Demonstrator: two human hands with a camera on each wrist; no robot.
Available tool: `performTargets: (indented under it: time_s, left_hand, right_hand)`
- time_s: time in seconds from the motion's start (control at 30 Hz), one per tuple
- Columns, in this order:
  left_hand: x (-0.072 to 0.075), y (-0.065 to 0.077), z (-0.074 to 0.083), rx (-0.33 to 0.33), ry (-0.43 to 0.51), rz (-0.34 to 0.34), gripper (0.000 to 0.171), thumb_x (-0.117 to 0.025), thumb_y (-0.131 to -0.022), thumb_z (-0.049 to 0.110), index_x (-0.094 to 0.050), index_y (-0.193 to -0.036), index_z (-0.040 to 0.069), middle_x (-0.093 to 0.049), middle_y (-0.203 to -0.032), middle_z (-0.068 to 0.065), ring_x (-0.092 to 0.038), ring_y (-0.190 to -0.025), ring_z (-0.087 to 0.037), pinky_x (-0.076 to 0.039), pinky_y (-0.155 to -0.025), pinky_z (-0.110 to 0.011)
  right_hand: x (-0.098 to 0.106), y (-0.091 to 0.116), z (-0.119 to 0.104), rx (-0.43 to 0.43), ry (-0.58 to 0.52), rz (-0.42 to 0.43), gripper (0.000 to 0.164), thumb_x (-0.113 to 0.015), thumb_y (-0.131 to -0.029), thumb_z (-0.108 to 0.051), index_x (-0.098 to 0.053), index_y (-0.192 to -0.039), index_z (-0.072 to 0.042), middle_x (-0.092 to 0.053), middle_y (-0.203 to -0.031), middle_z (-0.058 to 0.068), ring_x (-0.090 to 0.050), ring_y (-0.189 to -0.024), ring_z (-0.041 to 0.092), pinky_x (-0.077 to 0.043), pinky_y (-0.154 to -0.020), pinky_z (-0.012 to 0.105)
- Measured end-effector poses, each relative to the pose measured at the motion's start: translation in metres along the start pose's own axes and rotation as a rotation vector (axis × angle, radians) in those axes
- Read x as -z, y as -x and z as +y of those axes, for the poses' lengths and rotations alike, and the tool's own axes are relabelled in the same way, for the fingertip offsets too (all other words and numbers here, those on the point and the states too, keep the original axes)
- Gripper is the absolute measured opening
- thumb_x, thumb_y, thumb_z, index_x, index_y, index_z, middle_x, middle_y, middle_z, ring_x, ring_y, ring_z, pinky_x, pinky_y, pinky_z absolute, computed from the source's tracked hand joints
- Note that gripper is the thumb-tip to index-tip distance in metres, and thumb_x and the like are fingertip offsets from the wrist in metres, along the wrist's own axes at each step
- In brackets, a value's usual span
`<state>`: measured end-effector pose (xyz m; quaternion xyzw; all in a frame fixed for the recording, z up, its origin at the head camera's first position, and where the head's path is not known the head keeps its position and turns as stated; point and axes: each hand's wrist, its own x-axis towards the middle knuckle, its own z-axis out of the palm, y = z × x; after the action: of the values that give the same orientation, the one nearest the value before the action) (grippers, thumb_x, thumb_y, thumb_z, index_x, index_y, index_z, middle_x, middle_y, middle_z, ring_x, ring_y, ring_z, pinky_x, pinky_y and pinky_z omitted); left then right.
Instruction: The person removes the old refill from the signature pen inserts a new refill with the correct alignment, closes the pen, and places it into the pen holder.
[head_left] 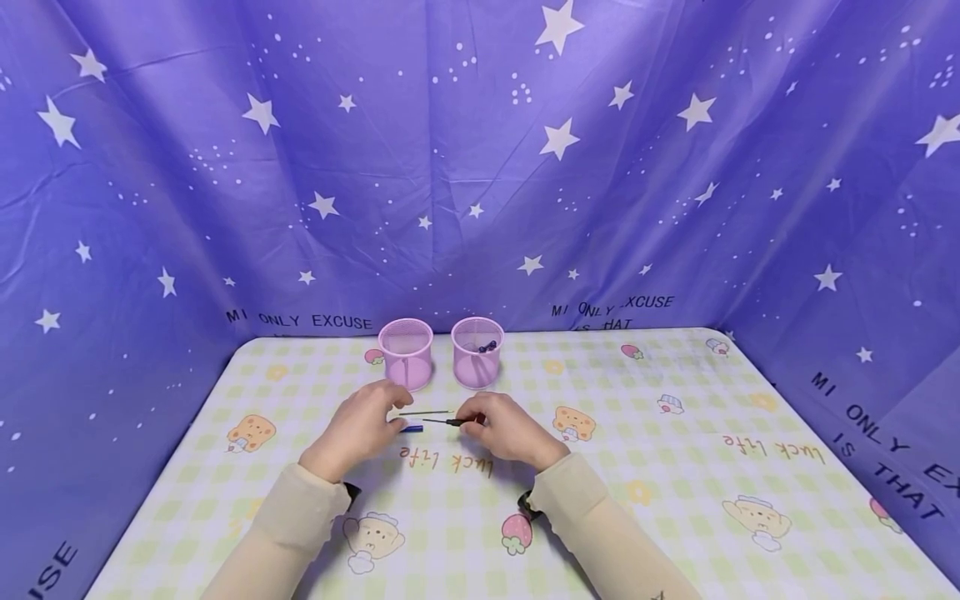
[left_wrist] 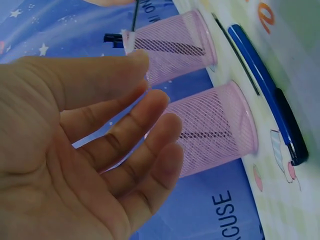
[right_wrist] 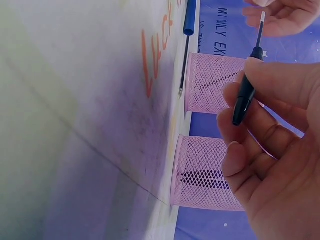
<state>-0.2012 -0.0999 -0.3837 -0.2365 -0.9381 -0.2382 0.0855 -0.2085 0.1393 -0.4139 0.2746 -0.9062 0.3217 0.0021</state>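
My right hand [head_left: 506, 425] pinches a black pen tip section [right_wrist: 245, 95] between thumb and fingers. A thin refill sticks out of that section toward the left hand, its pale end [right_wrist: 263, 16] showing in the right wrist view. My left hand [left_wrist: 120, 135] has loosely bent fingers with a gap between thumb and fingertips, holding nothing. On the table below it lies a blue pen barrel [left_wrist: 262, 80] with a dark clip end. A second thin refill [head_left: 426, 412] lies on the cloth beside the barrel, just beyond it in the head view.
Two pink mesh pen cups [head_left: 406, 379] stand side by side behind the hands. Dark pens [head_left: 487, 347] lean in the right one. A checked, printed tablecloth [head_left: 660, 467] covers the table, and a purple star curtain [head_left: 420, 167] hangs around its back and sides.
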Motion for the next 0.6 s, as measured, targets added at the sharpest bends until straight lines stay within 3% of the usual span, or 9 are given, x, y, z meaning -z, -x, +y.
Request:
performTargets:
  time_s: [0.23, 0.6]
  left_hand:
    - [-0.003, 0.0, -0.009, 0.058, -0.039, -0.022, 0.021, -0.076, -0.075, 0.002, -0.072, -0.095, 0.007, -0.066, -0.092, -0.004, -0.061, -0.084, -0.021, -0.05, -0.074, -0.042]
    - [-0.01, -0.001, -0.016, 0.085, -0.056, -0.067, 0.02, -0.075, -0.075, 0.004, -0.073, -0.094, 0.007, -0.066, -0.09, -0.005, -0.063, -0.087, -0.024, -0.05, -0.077, -0.044]
  right_hand:
    - [0.0, 0.0, 0.0, -0.002, -0.01, 0.001, 0.01, -0.065, -0.088, -0.01, -0.071, -0.096, -0.014, -0.062, -0.086, -0.008, -0.055, -0.075, 0.007, -0.047, -0.07, 0.025]
    - [0.001, 0.001, -0.001, -0.003, -0.016, 0.001, 0.01, -0.065, -0.088, -0.01, -0.071, -0.096, -0.014, -0.062, -0.086, -0.008, -0.055, -0.076, 0.007, -0.047, -0.07, 0.025]
